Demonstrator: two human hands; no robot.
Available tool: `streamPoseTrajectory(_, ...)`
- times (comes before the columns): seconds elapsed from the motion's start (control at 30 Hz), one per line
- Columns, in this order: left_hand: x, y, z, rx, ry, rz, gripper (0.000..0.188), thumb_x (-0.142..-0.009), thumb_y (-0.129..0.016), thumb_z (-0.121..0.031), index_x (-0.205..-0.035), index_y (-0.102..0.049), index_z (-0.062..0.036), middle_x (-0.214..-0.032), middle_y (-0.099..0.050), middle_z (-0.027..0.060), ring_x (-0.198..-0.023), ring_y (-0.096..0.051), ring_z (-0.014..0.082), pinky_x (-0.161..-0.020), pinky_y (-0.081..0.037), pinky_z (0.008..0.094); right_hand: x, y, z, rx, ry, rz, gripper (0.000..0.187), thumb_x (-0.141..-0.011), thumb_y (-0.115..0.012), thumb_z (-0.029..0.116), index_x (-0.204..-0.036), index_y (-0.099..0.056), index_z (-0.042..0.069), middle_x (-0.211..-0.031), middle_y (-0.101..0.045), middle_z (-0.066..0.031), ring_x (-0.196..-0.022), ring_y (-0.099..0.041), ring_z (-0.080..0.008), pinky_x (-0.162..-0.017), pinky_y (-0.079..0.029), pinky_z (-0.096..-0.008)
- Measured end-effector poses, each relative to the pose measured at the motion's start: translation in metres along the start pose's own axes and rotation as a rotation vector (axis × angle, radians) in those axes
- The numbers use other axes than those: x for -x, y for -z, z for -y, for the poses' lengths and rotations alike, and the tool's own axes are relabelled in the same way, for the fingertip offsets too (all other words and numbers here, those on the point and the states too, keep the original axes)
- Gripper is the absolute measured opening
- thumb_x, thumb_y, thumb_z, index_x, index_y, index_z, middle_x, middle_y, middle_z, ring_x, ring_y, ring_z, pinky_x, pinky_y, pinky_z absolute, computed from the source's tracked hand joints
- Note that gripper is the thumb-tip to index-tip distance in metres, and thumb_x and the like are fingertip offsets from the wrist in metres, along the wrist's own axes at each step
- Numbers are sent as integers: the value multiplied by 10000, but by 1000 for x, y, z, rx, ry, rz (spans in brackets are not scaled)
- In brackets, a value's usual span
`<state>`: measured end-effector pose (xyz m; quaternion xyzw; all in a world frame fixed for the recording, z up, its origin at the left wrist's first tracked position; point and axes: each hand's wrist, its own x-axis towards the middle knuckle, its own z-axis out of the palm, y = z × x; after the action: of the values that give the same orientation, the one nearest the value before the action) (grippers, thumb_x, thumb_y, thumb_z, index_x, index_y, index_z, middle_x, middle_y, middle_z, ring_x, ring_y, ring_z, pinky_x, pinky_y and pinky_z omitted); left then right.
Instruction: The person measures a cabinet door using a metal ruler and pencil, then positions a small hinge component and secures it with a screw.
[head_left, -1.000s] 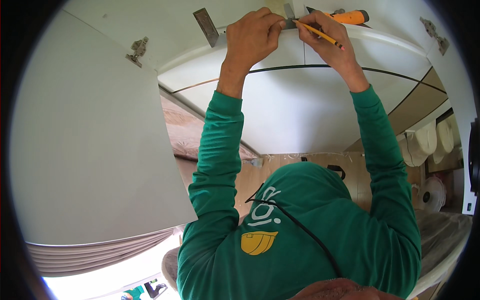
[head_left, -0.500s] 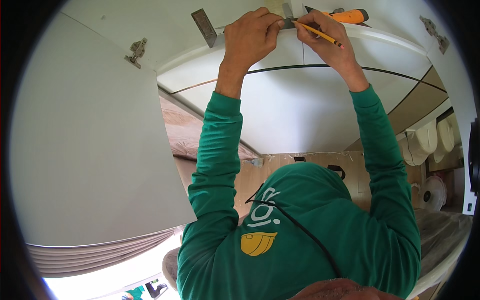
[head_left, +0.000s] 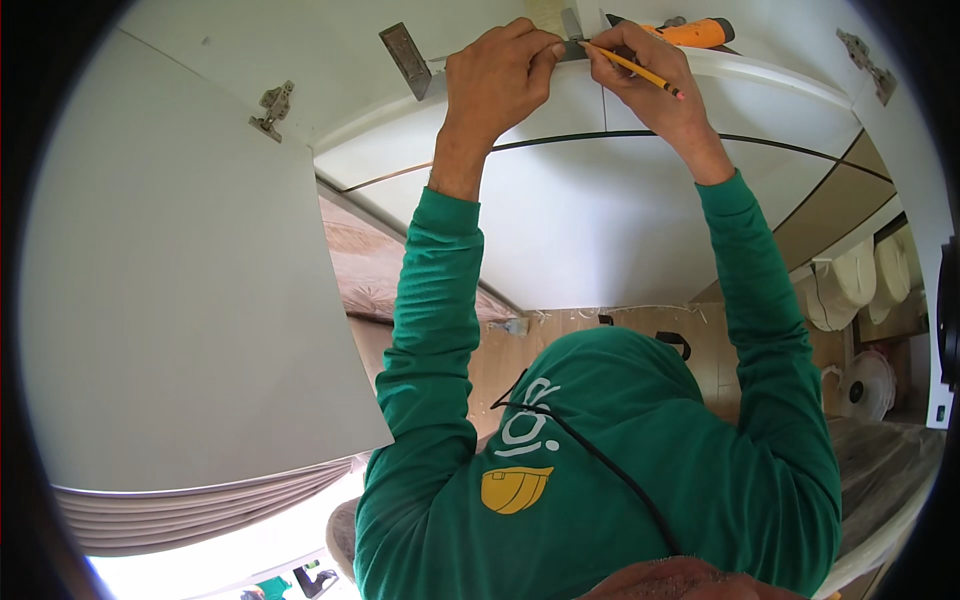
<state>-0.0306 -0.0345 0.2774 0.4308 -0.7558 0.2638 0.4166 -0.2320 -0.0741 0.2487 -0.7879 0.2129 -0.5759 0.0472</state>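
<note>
At the top of the view, my left hand [head_left: 495, 85] presses its closed fingers and thumb on the thin metal blade of what looks like a try square [head_left: 405, 60], whose thick stock shows to the left. Most of the blade is hidden behind that hand. My right hand [head_left: 650, 85] pinches a yellow pencil [head_left: 645, 73] near its point. The tip meets the area beside the blade's end, at the edge of a white cabinet panel [head_left: 580, 230]. Just beyond the tip stands a small grey metal piece [head_left: 571, 22].
An orange-handled tool [head_left: 700, 33] lies beyond my right hand. Open white doors stand at left [head_left: 190, 280] and right, bearing metal hinges [head_left: 272, 108]. Below are a wood floor [head_left: 710, 350], a white round fan [head_left: 866, 386] and a plastic-covered surface [head_left: 890, 480].
Both hands and the pencil have shifted only slightly, toward the left. The square's stock sits a touch lower and further left. Both grips are the same.
</note>
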Motion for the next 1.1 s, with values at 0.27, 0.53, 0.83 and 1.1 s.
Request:
streamPoseTrajectory(0.27, -2, 5, -2, -2, 10, 25, 114, -904, -699, -233, -865, -781, -166, -777, -656, -37, -707, -659, 204, -554, -496, 374, 0, 2, -5, -200, -75, -39, 110, -958, -733, 101, -1001, -665, 26, -792, -663, 3, -710, -583, -69, -642, -470, -225)
streamPoseTrajectory(0.53, -5, 19, -18, -46, 113, 112, 121, -936, -689, -244, -918, -774, -161, -792, -646, -34, -665, -643, 175, -576, -486, 329, 9, 53, 8, -434, -188, -351, 109, -957, -702, 54, -1039, -673, -11, -890, -686, -29, -771, -564, -65, -695, -457, -213)
streamPoseTrajectory(0.83, 1, 64, -88, -236, 388, 42, 105, -921, -679, -209, -859, -742, -152, -806, -654, -13, -648, -659, 182, -569, -483, 329, -17, 74, 16, -748, -74, -316, 118, -976, -676, 72, -1034, -611, -8, -876, -662, -98, -734, -562, -117, -671, -481, -263)
streamPoseTrajectory(1.1, 23, 95, -162, -163, 744, 17, 79, -901, -716, -129, -961, -767, -132, -818, -690, 26, -571, -639, 173, -525, -483, 321, -14, 35, 17, -936, -83, -115, 115, -974, -670, 96, -1030, -609, 15, -890, -640, -101, -732, -558, -115, -636, -466, -249)
